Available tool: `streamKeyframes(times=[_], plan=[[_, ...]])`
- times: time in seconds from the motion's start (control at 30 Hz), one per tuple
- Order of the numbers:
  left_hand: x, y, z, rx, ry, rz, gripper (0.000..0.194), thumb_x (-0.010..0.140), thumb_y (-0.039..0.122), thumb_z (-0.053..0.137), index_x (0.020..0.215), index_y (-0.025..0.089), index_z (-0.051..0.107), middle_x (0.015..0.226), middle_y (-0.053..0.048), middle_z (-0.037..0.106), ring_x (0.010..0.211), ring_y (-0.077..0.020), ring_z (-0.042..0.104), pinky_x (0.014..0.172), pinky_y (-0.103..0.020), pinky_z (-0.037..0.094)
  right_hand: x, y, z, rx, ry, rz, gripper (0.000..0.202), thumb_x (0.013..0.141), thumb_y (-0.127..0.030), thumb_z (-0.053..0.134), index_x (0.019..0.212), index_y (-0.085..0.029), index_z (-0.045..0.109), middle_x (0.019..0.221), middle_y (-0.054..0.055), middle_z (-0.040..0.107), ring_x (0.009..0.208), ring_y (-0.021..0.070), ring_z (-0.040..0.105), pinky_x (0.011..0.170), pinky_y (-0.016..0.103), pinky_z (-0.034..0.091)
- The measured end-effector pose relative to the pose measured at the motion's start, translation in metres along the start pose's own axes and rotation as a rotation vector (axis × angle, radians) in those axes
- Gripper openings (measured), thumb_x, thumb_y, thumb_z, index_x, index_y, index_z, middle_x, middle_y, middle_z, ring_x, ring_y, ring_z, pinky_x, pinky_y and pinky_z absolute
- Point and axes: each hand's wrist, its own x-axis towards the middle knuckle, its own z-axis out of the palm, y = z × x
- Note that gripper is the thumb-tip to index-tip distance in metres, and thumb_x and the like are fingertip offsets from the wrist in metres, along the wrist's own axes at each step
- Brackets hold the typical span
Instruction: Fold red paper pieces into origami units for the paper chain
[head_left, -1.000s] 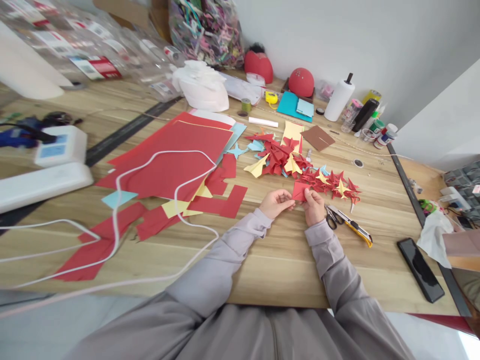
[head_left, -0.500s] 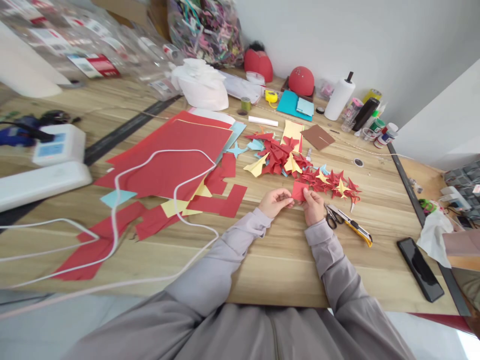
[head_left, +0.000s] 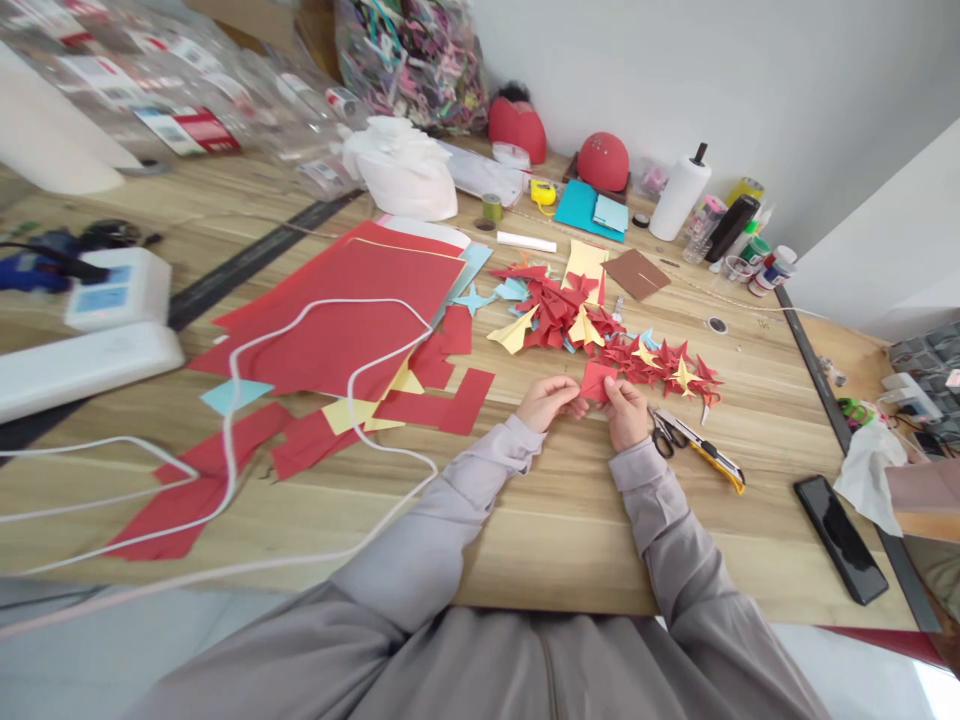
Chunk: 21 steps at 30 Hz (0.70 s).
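Note:
A small red paper square (head_left: pixel 596 381) is held up between my hands, just in front of a pile of folded red and yellow paper shapes (head_left: pixel 555 312). My right hand (head_left: pixel 628 412) pinches its right edge with the thumb on top. My left hand (head_left: pixel 551 404) is at its left edge, fingers pressed together and touching the paper's lower left corner. Scissors (head_left: pixel 664 434) and a yellow-handled cutter (head_left: pixel 712 458) lie to the right of my right hand.
Large red sheets (head_left: pixel 337 310) and red scraps (head_left: pixel 471 400) lie to the left, crossed by a white cable (head_left: pixel 397 448). A black phone (head_left: pixel 840 538) lies near the right edge. Bottles, a tape measure (head_left: pixel 541 193) and red domes (head_left: pixel 602 162) stand at the back.
The red square has shifted and turned slightly to the left. My left fingers have changed their hold a little at its edge; my right hand has hardly moved.

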Motion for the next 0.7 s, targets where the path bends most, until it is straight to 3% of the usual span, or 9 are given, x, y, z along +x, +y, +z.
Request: streamKeyframes(times=[0.3, 0.7], plan=[[0.0006, 0.003, -0.0057, 0.091, -0.016, -0.016, 0.031, 0.057, 0.038, 0.07, 0.067, 0.01, 0.059, 0.055, -0.004, 0.065, 0.051, -0.0144, 0.061, 0.054, -0.027, 0.049, 0.0003, 0.0006, -0.0006, 0.026, -0.004, 0.004, 0.025, 0.064, -0.036, 0.068, 0.055, -0.018, 0.053, 0.05, -0.005, 0.052, 0.045, 0.0075, 0.043, 0.048, 0.023, 0.037], [0.0005, 0.0034, -0.0007, 0.101, -0.001, -0.035, 0.032, 0.047, 0.027, 0.077, 0.065, 0.01, 0.055, 0.054, -0.003, 0.066, 0.051, -0.0146, 0.063, 0.053, -0.026, 0.051, 0.0023, 0.0059, -0.0027, 0.009, 0.003, -0.021, 0.023, 0.064, -0.035, 0.068, 0.057, -0.017, 0.054, 0.051, -0.005, 0.054, 0.045, 0.0078, 0.046, 0.047, 0.023, 0.038]])
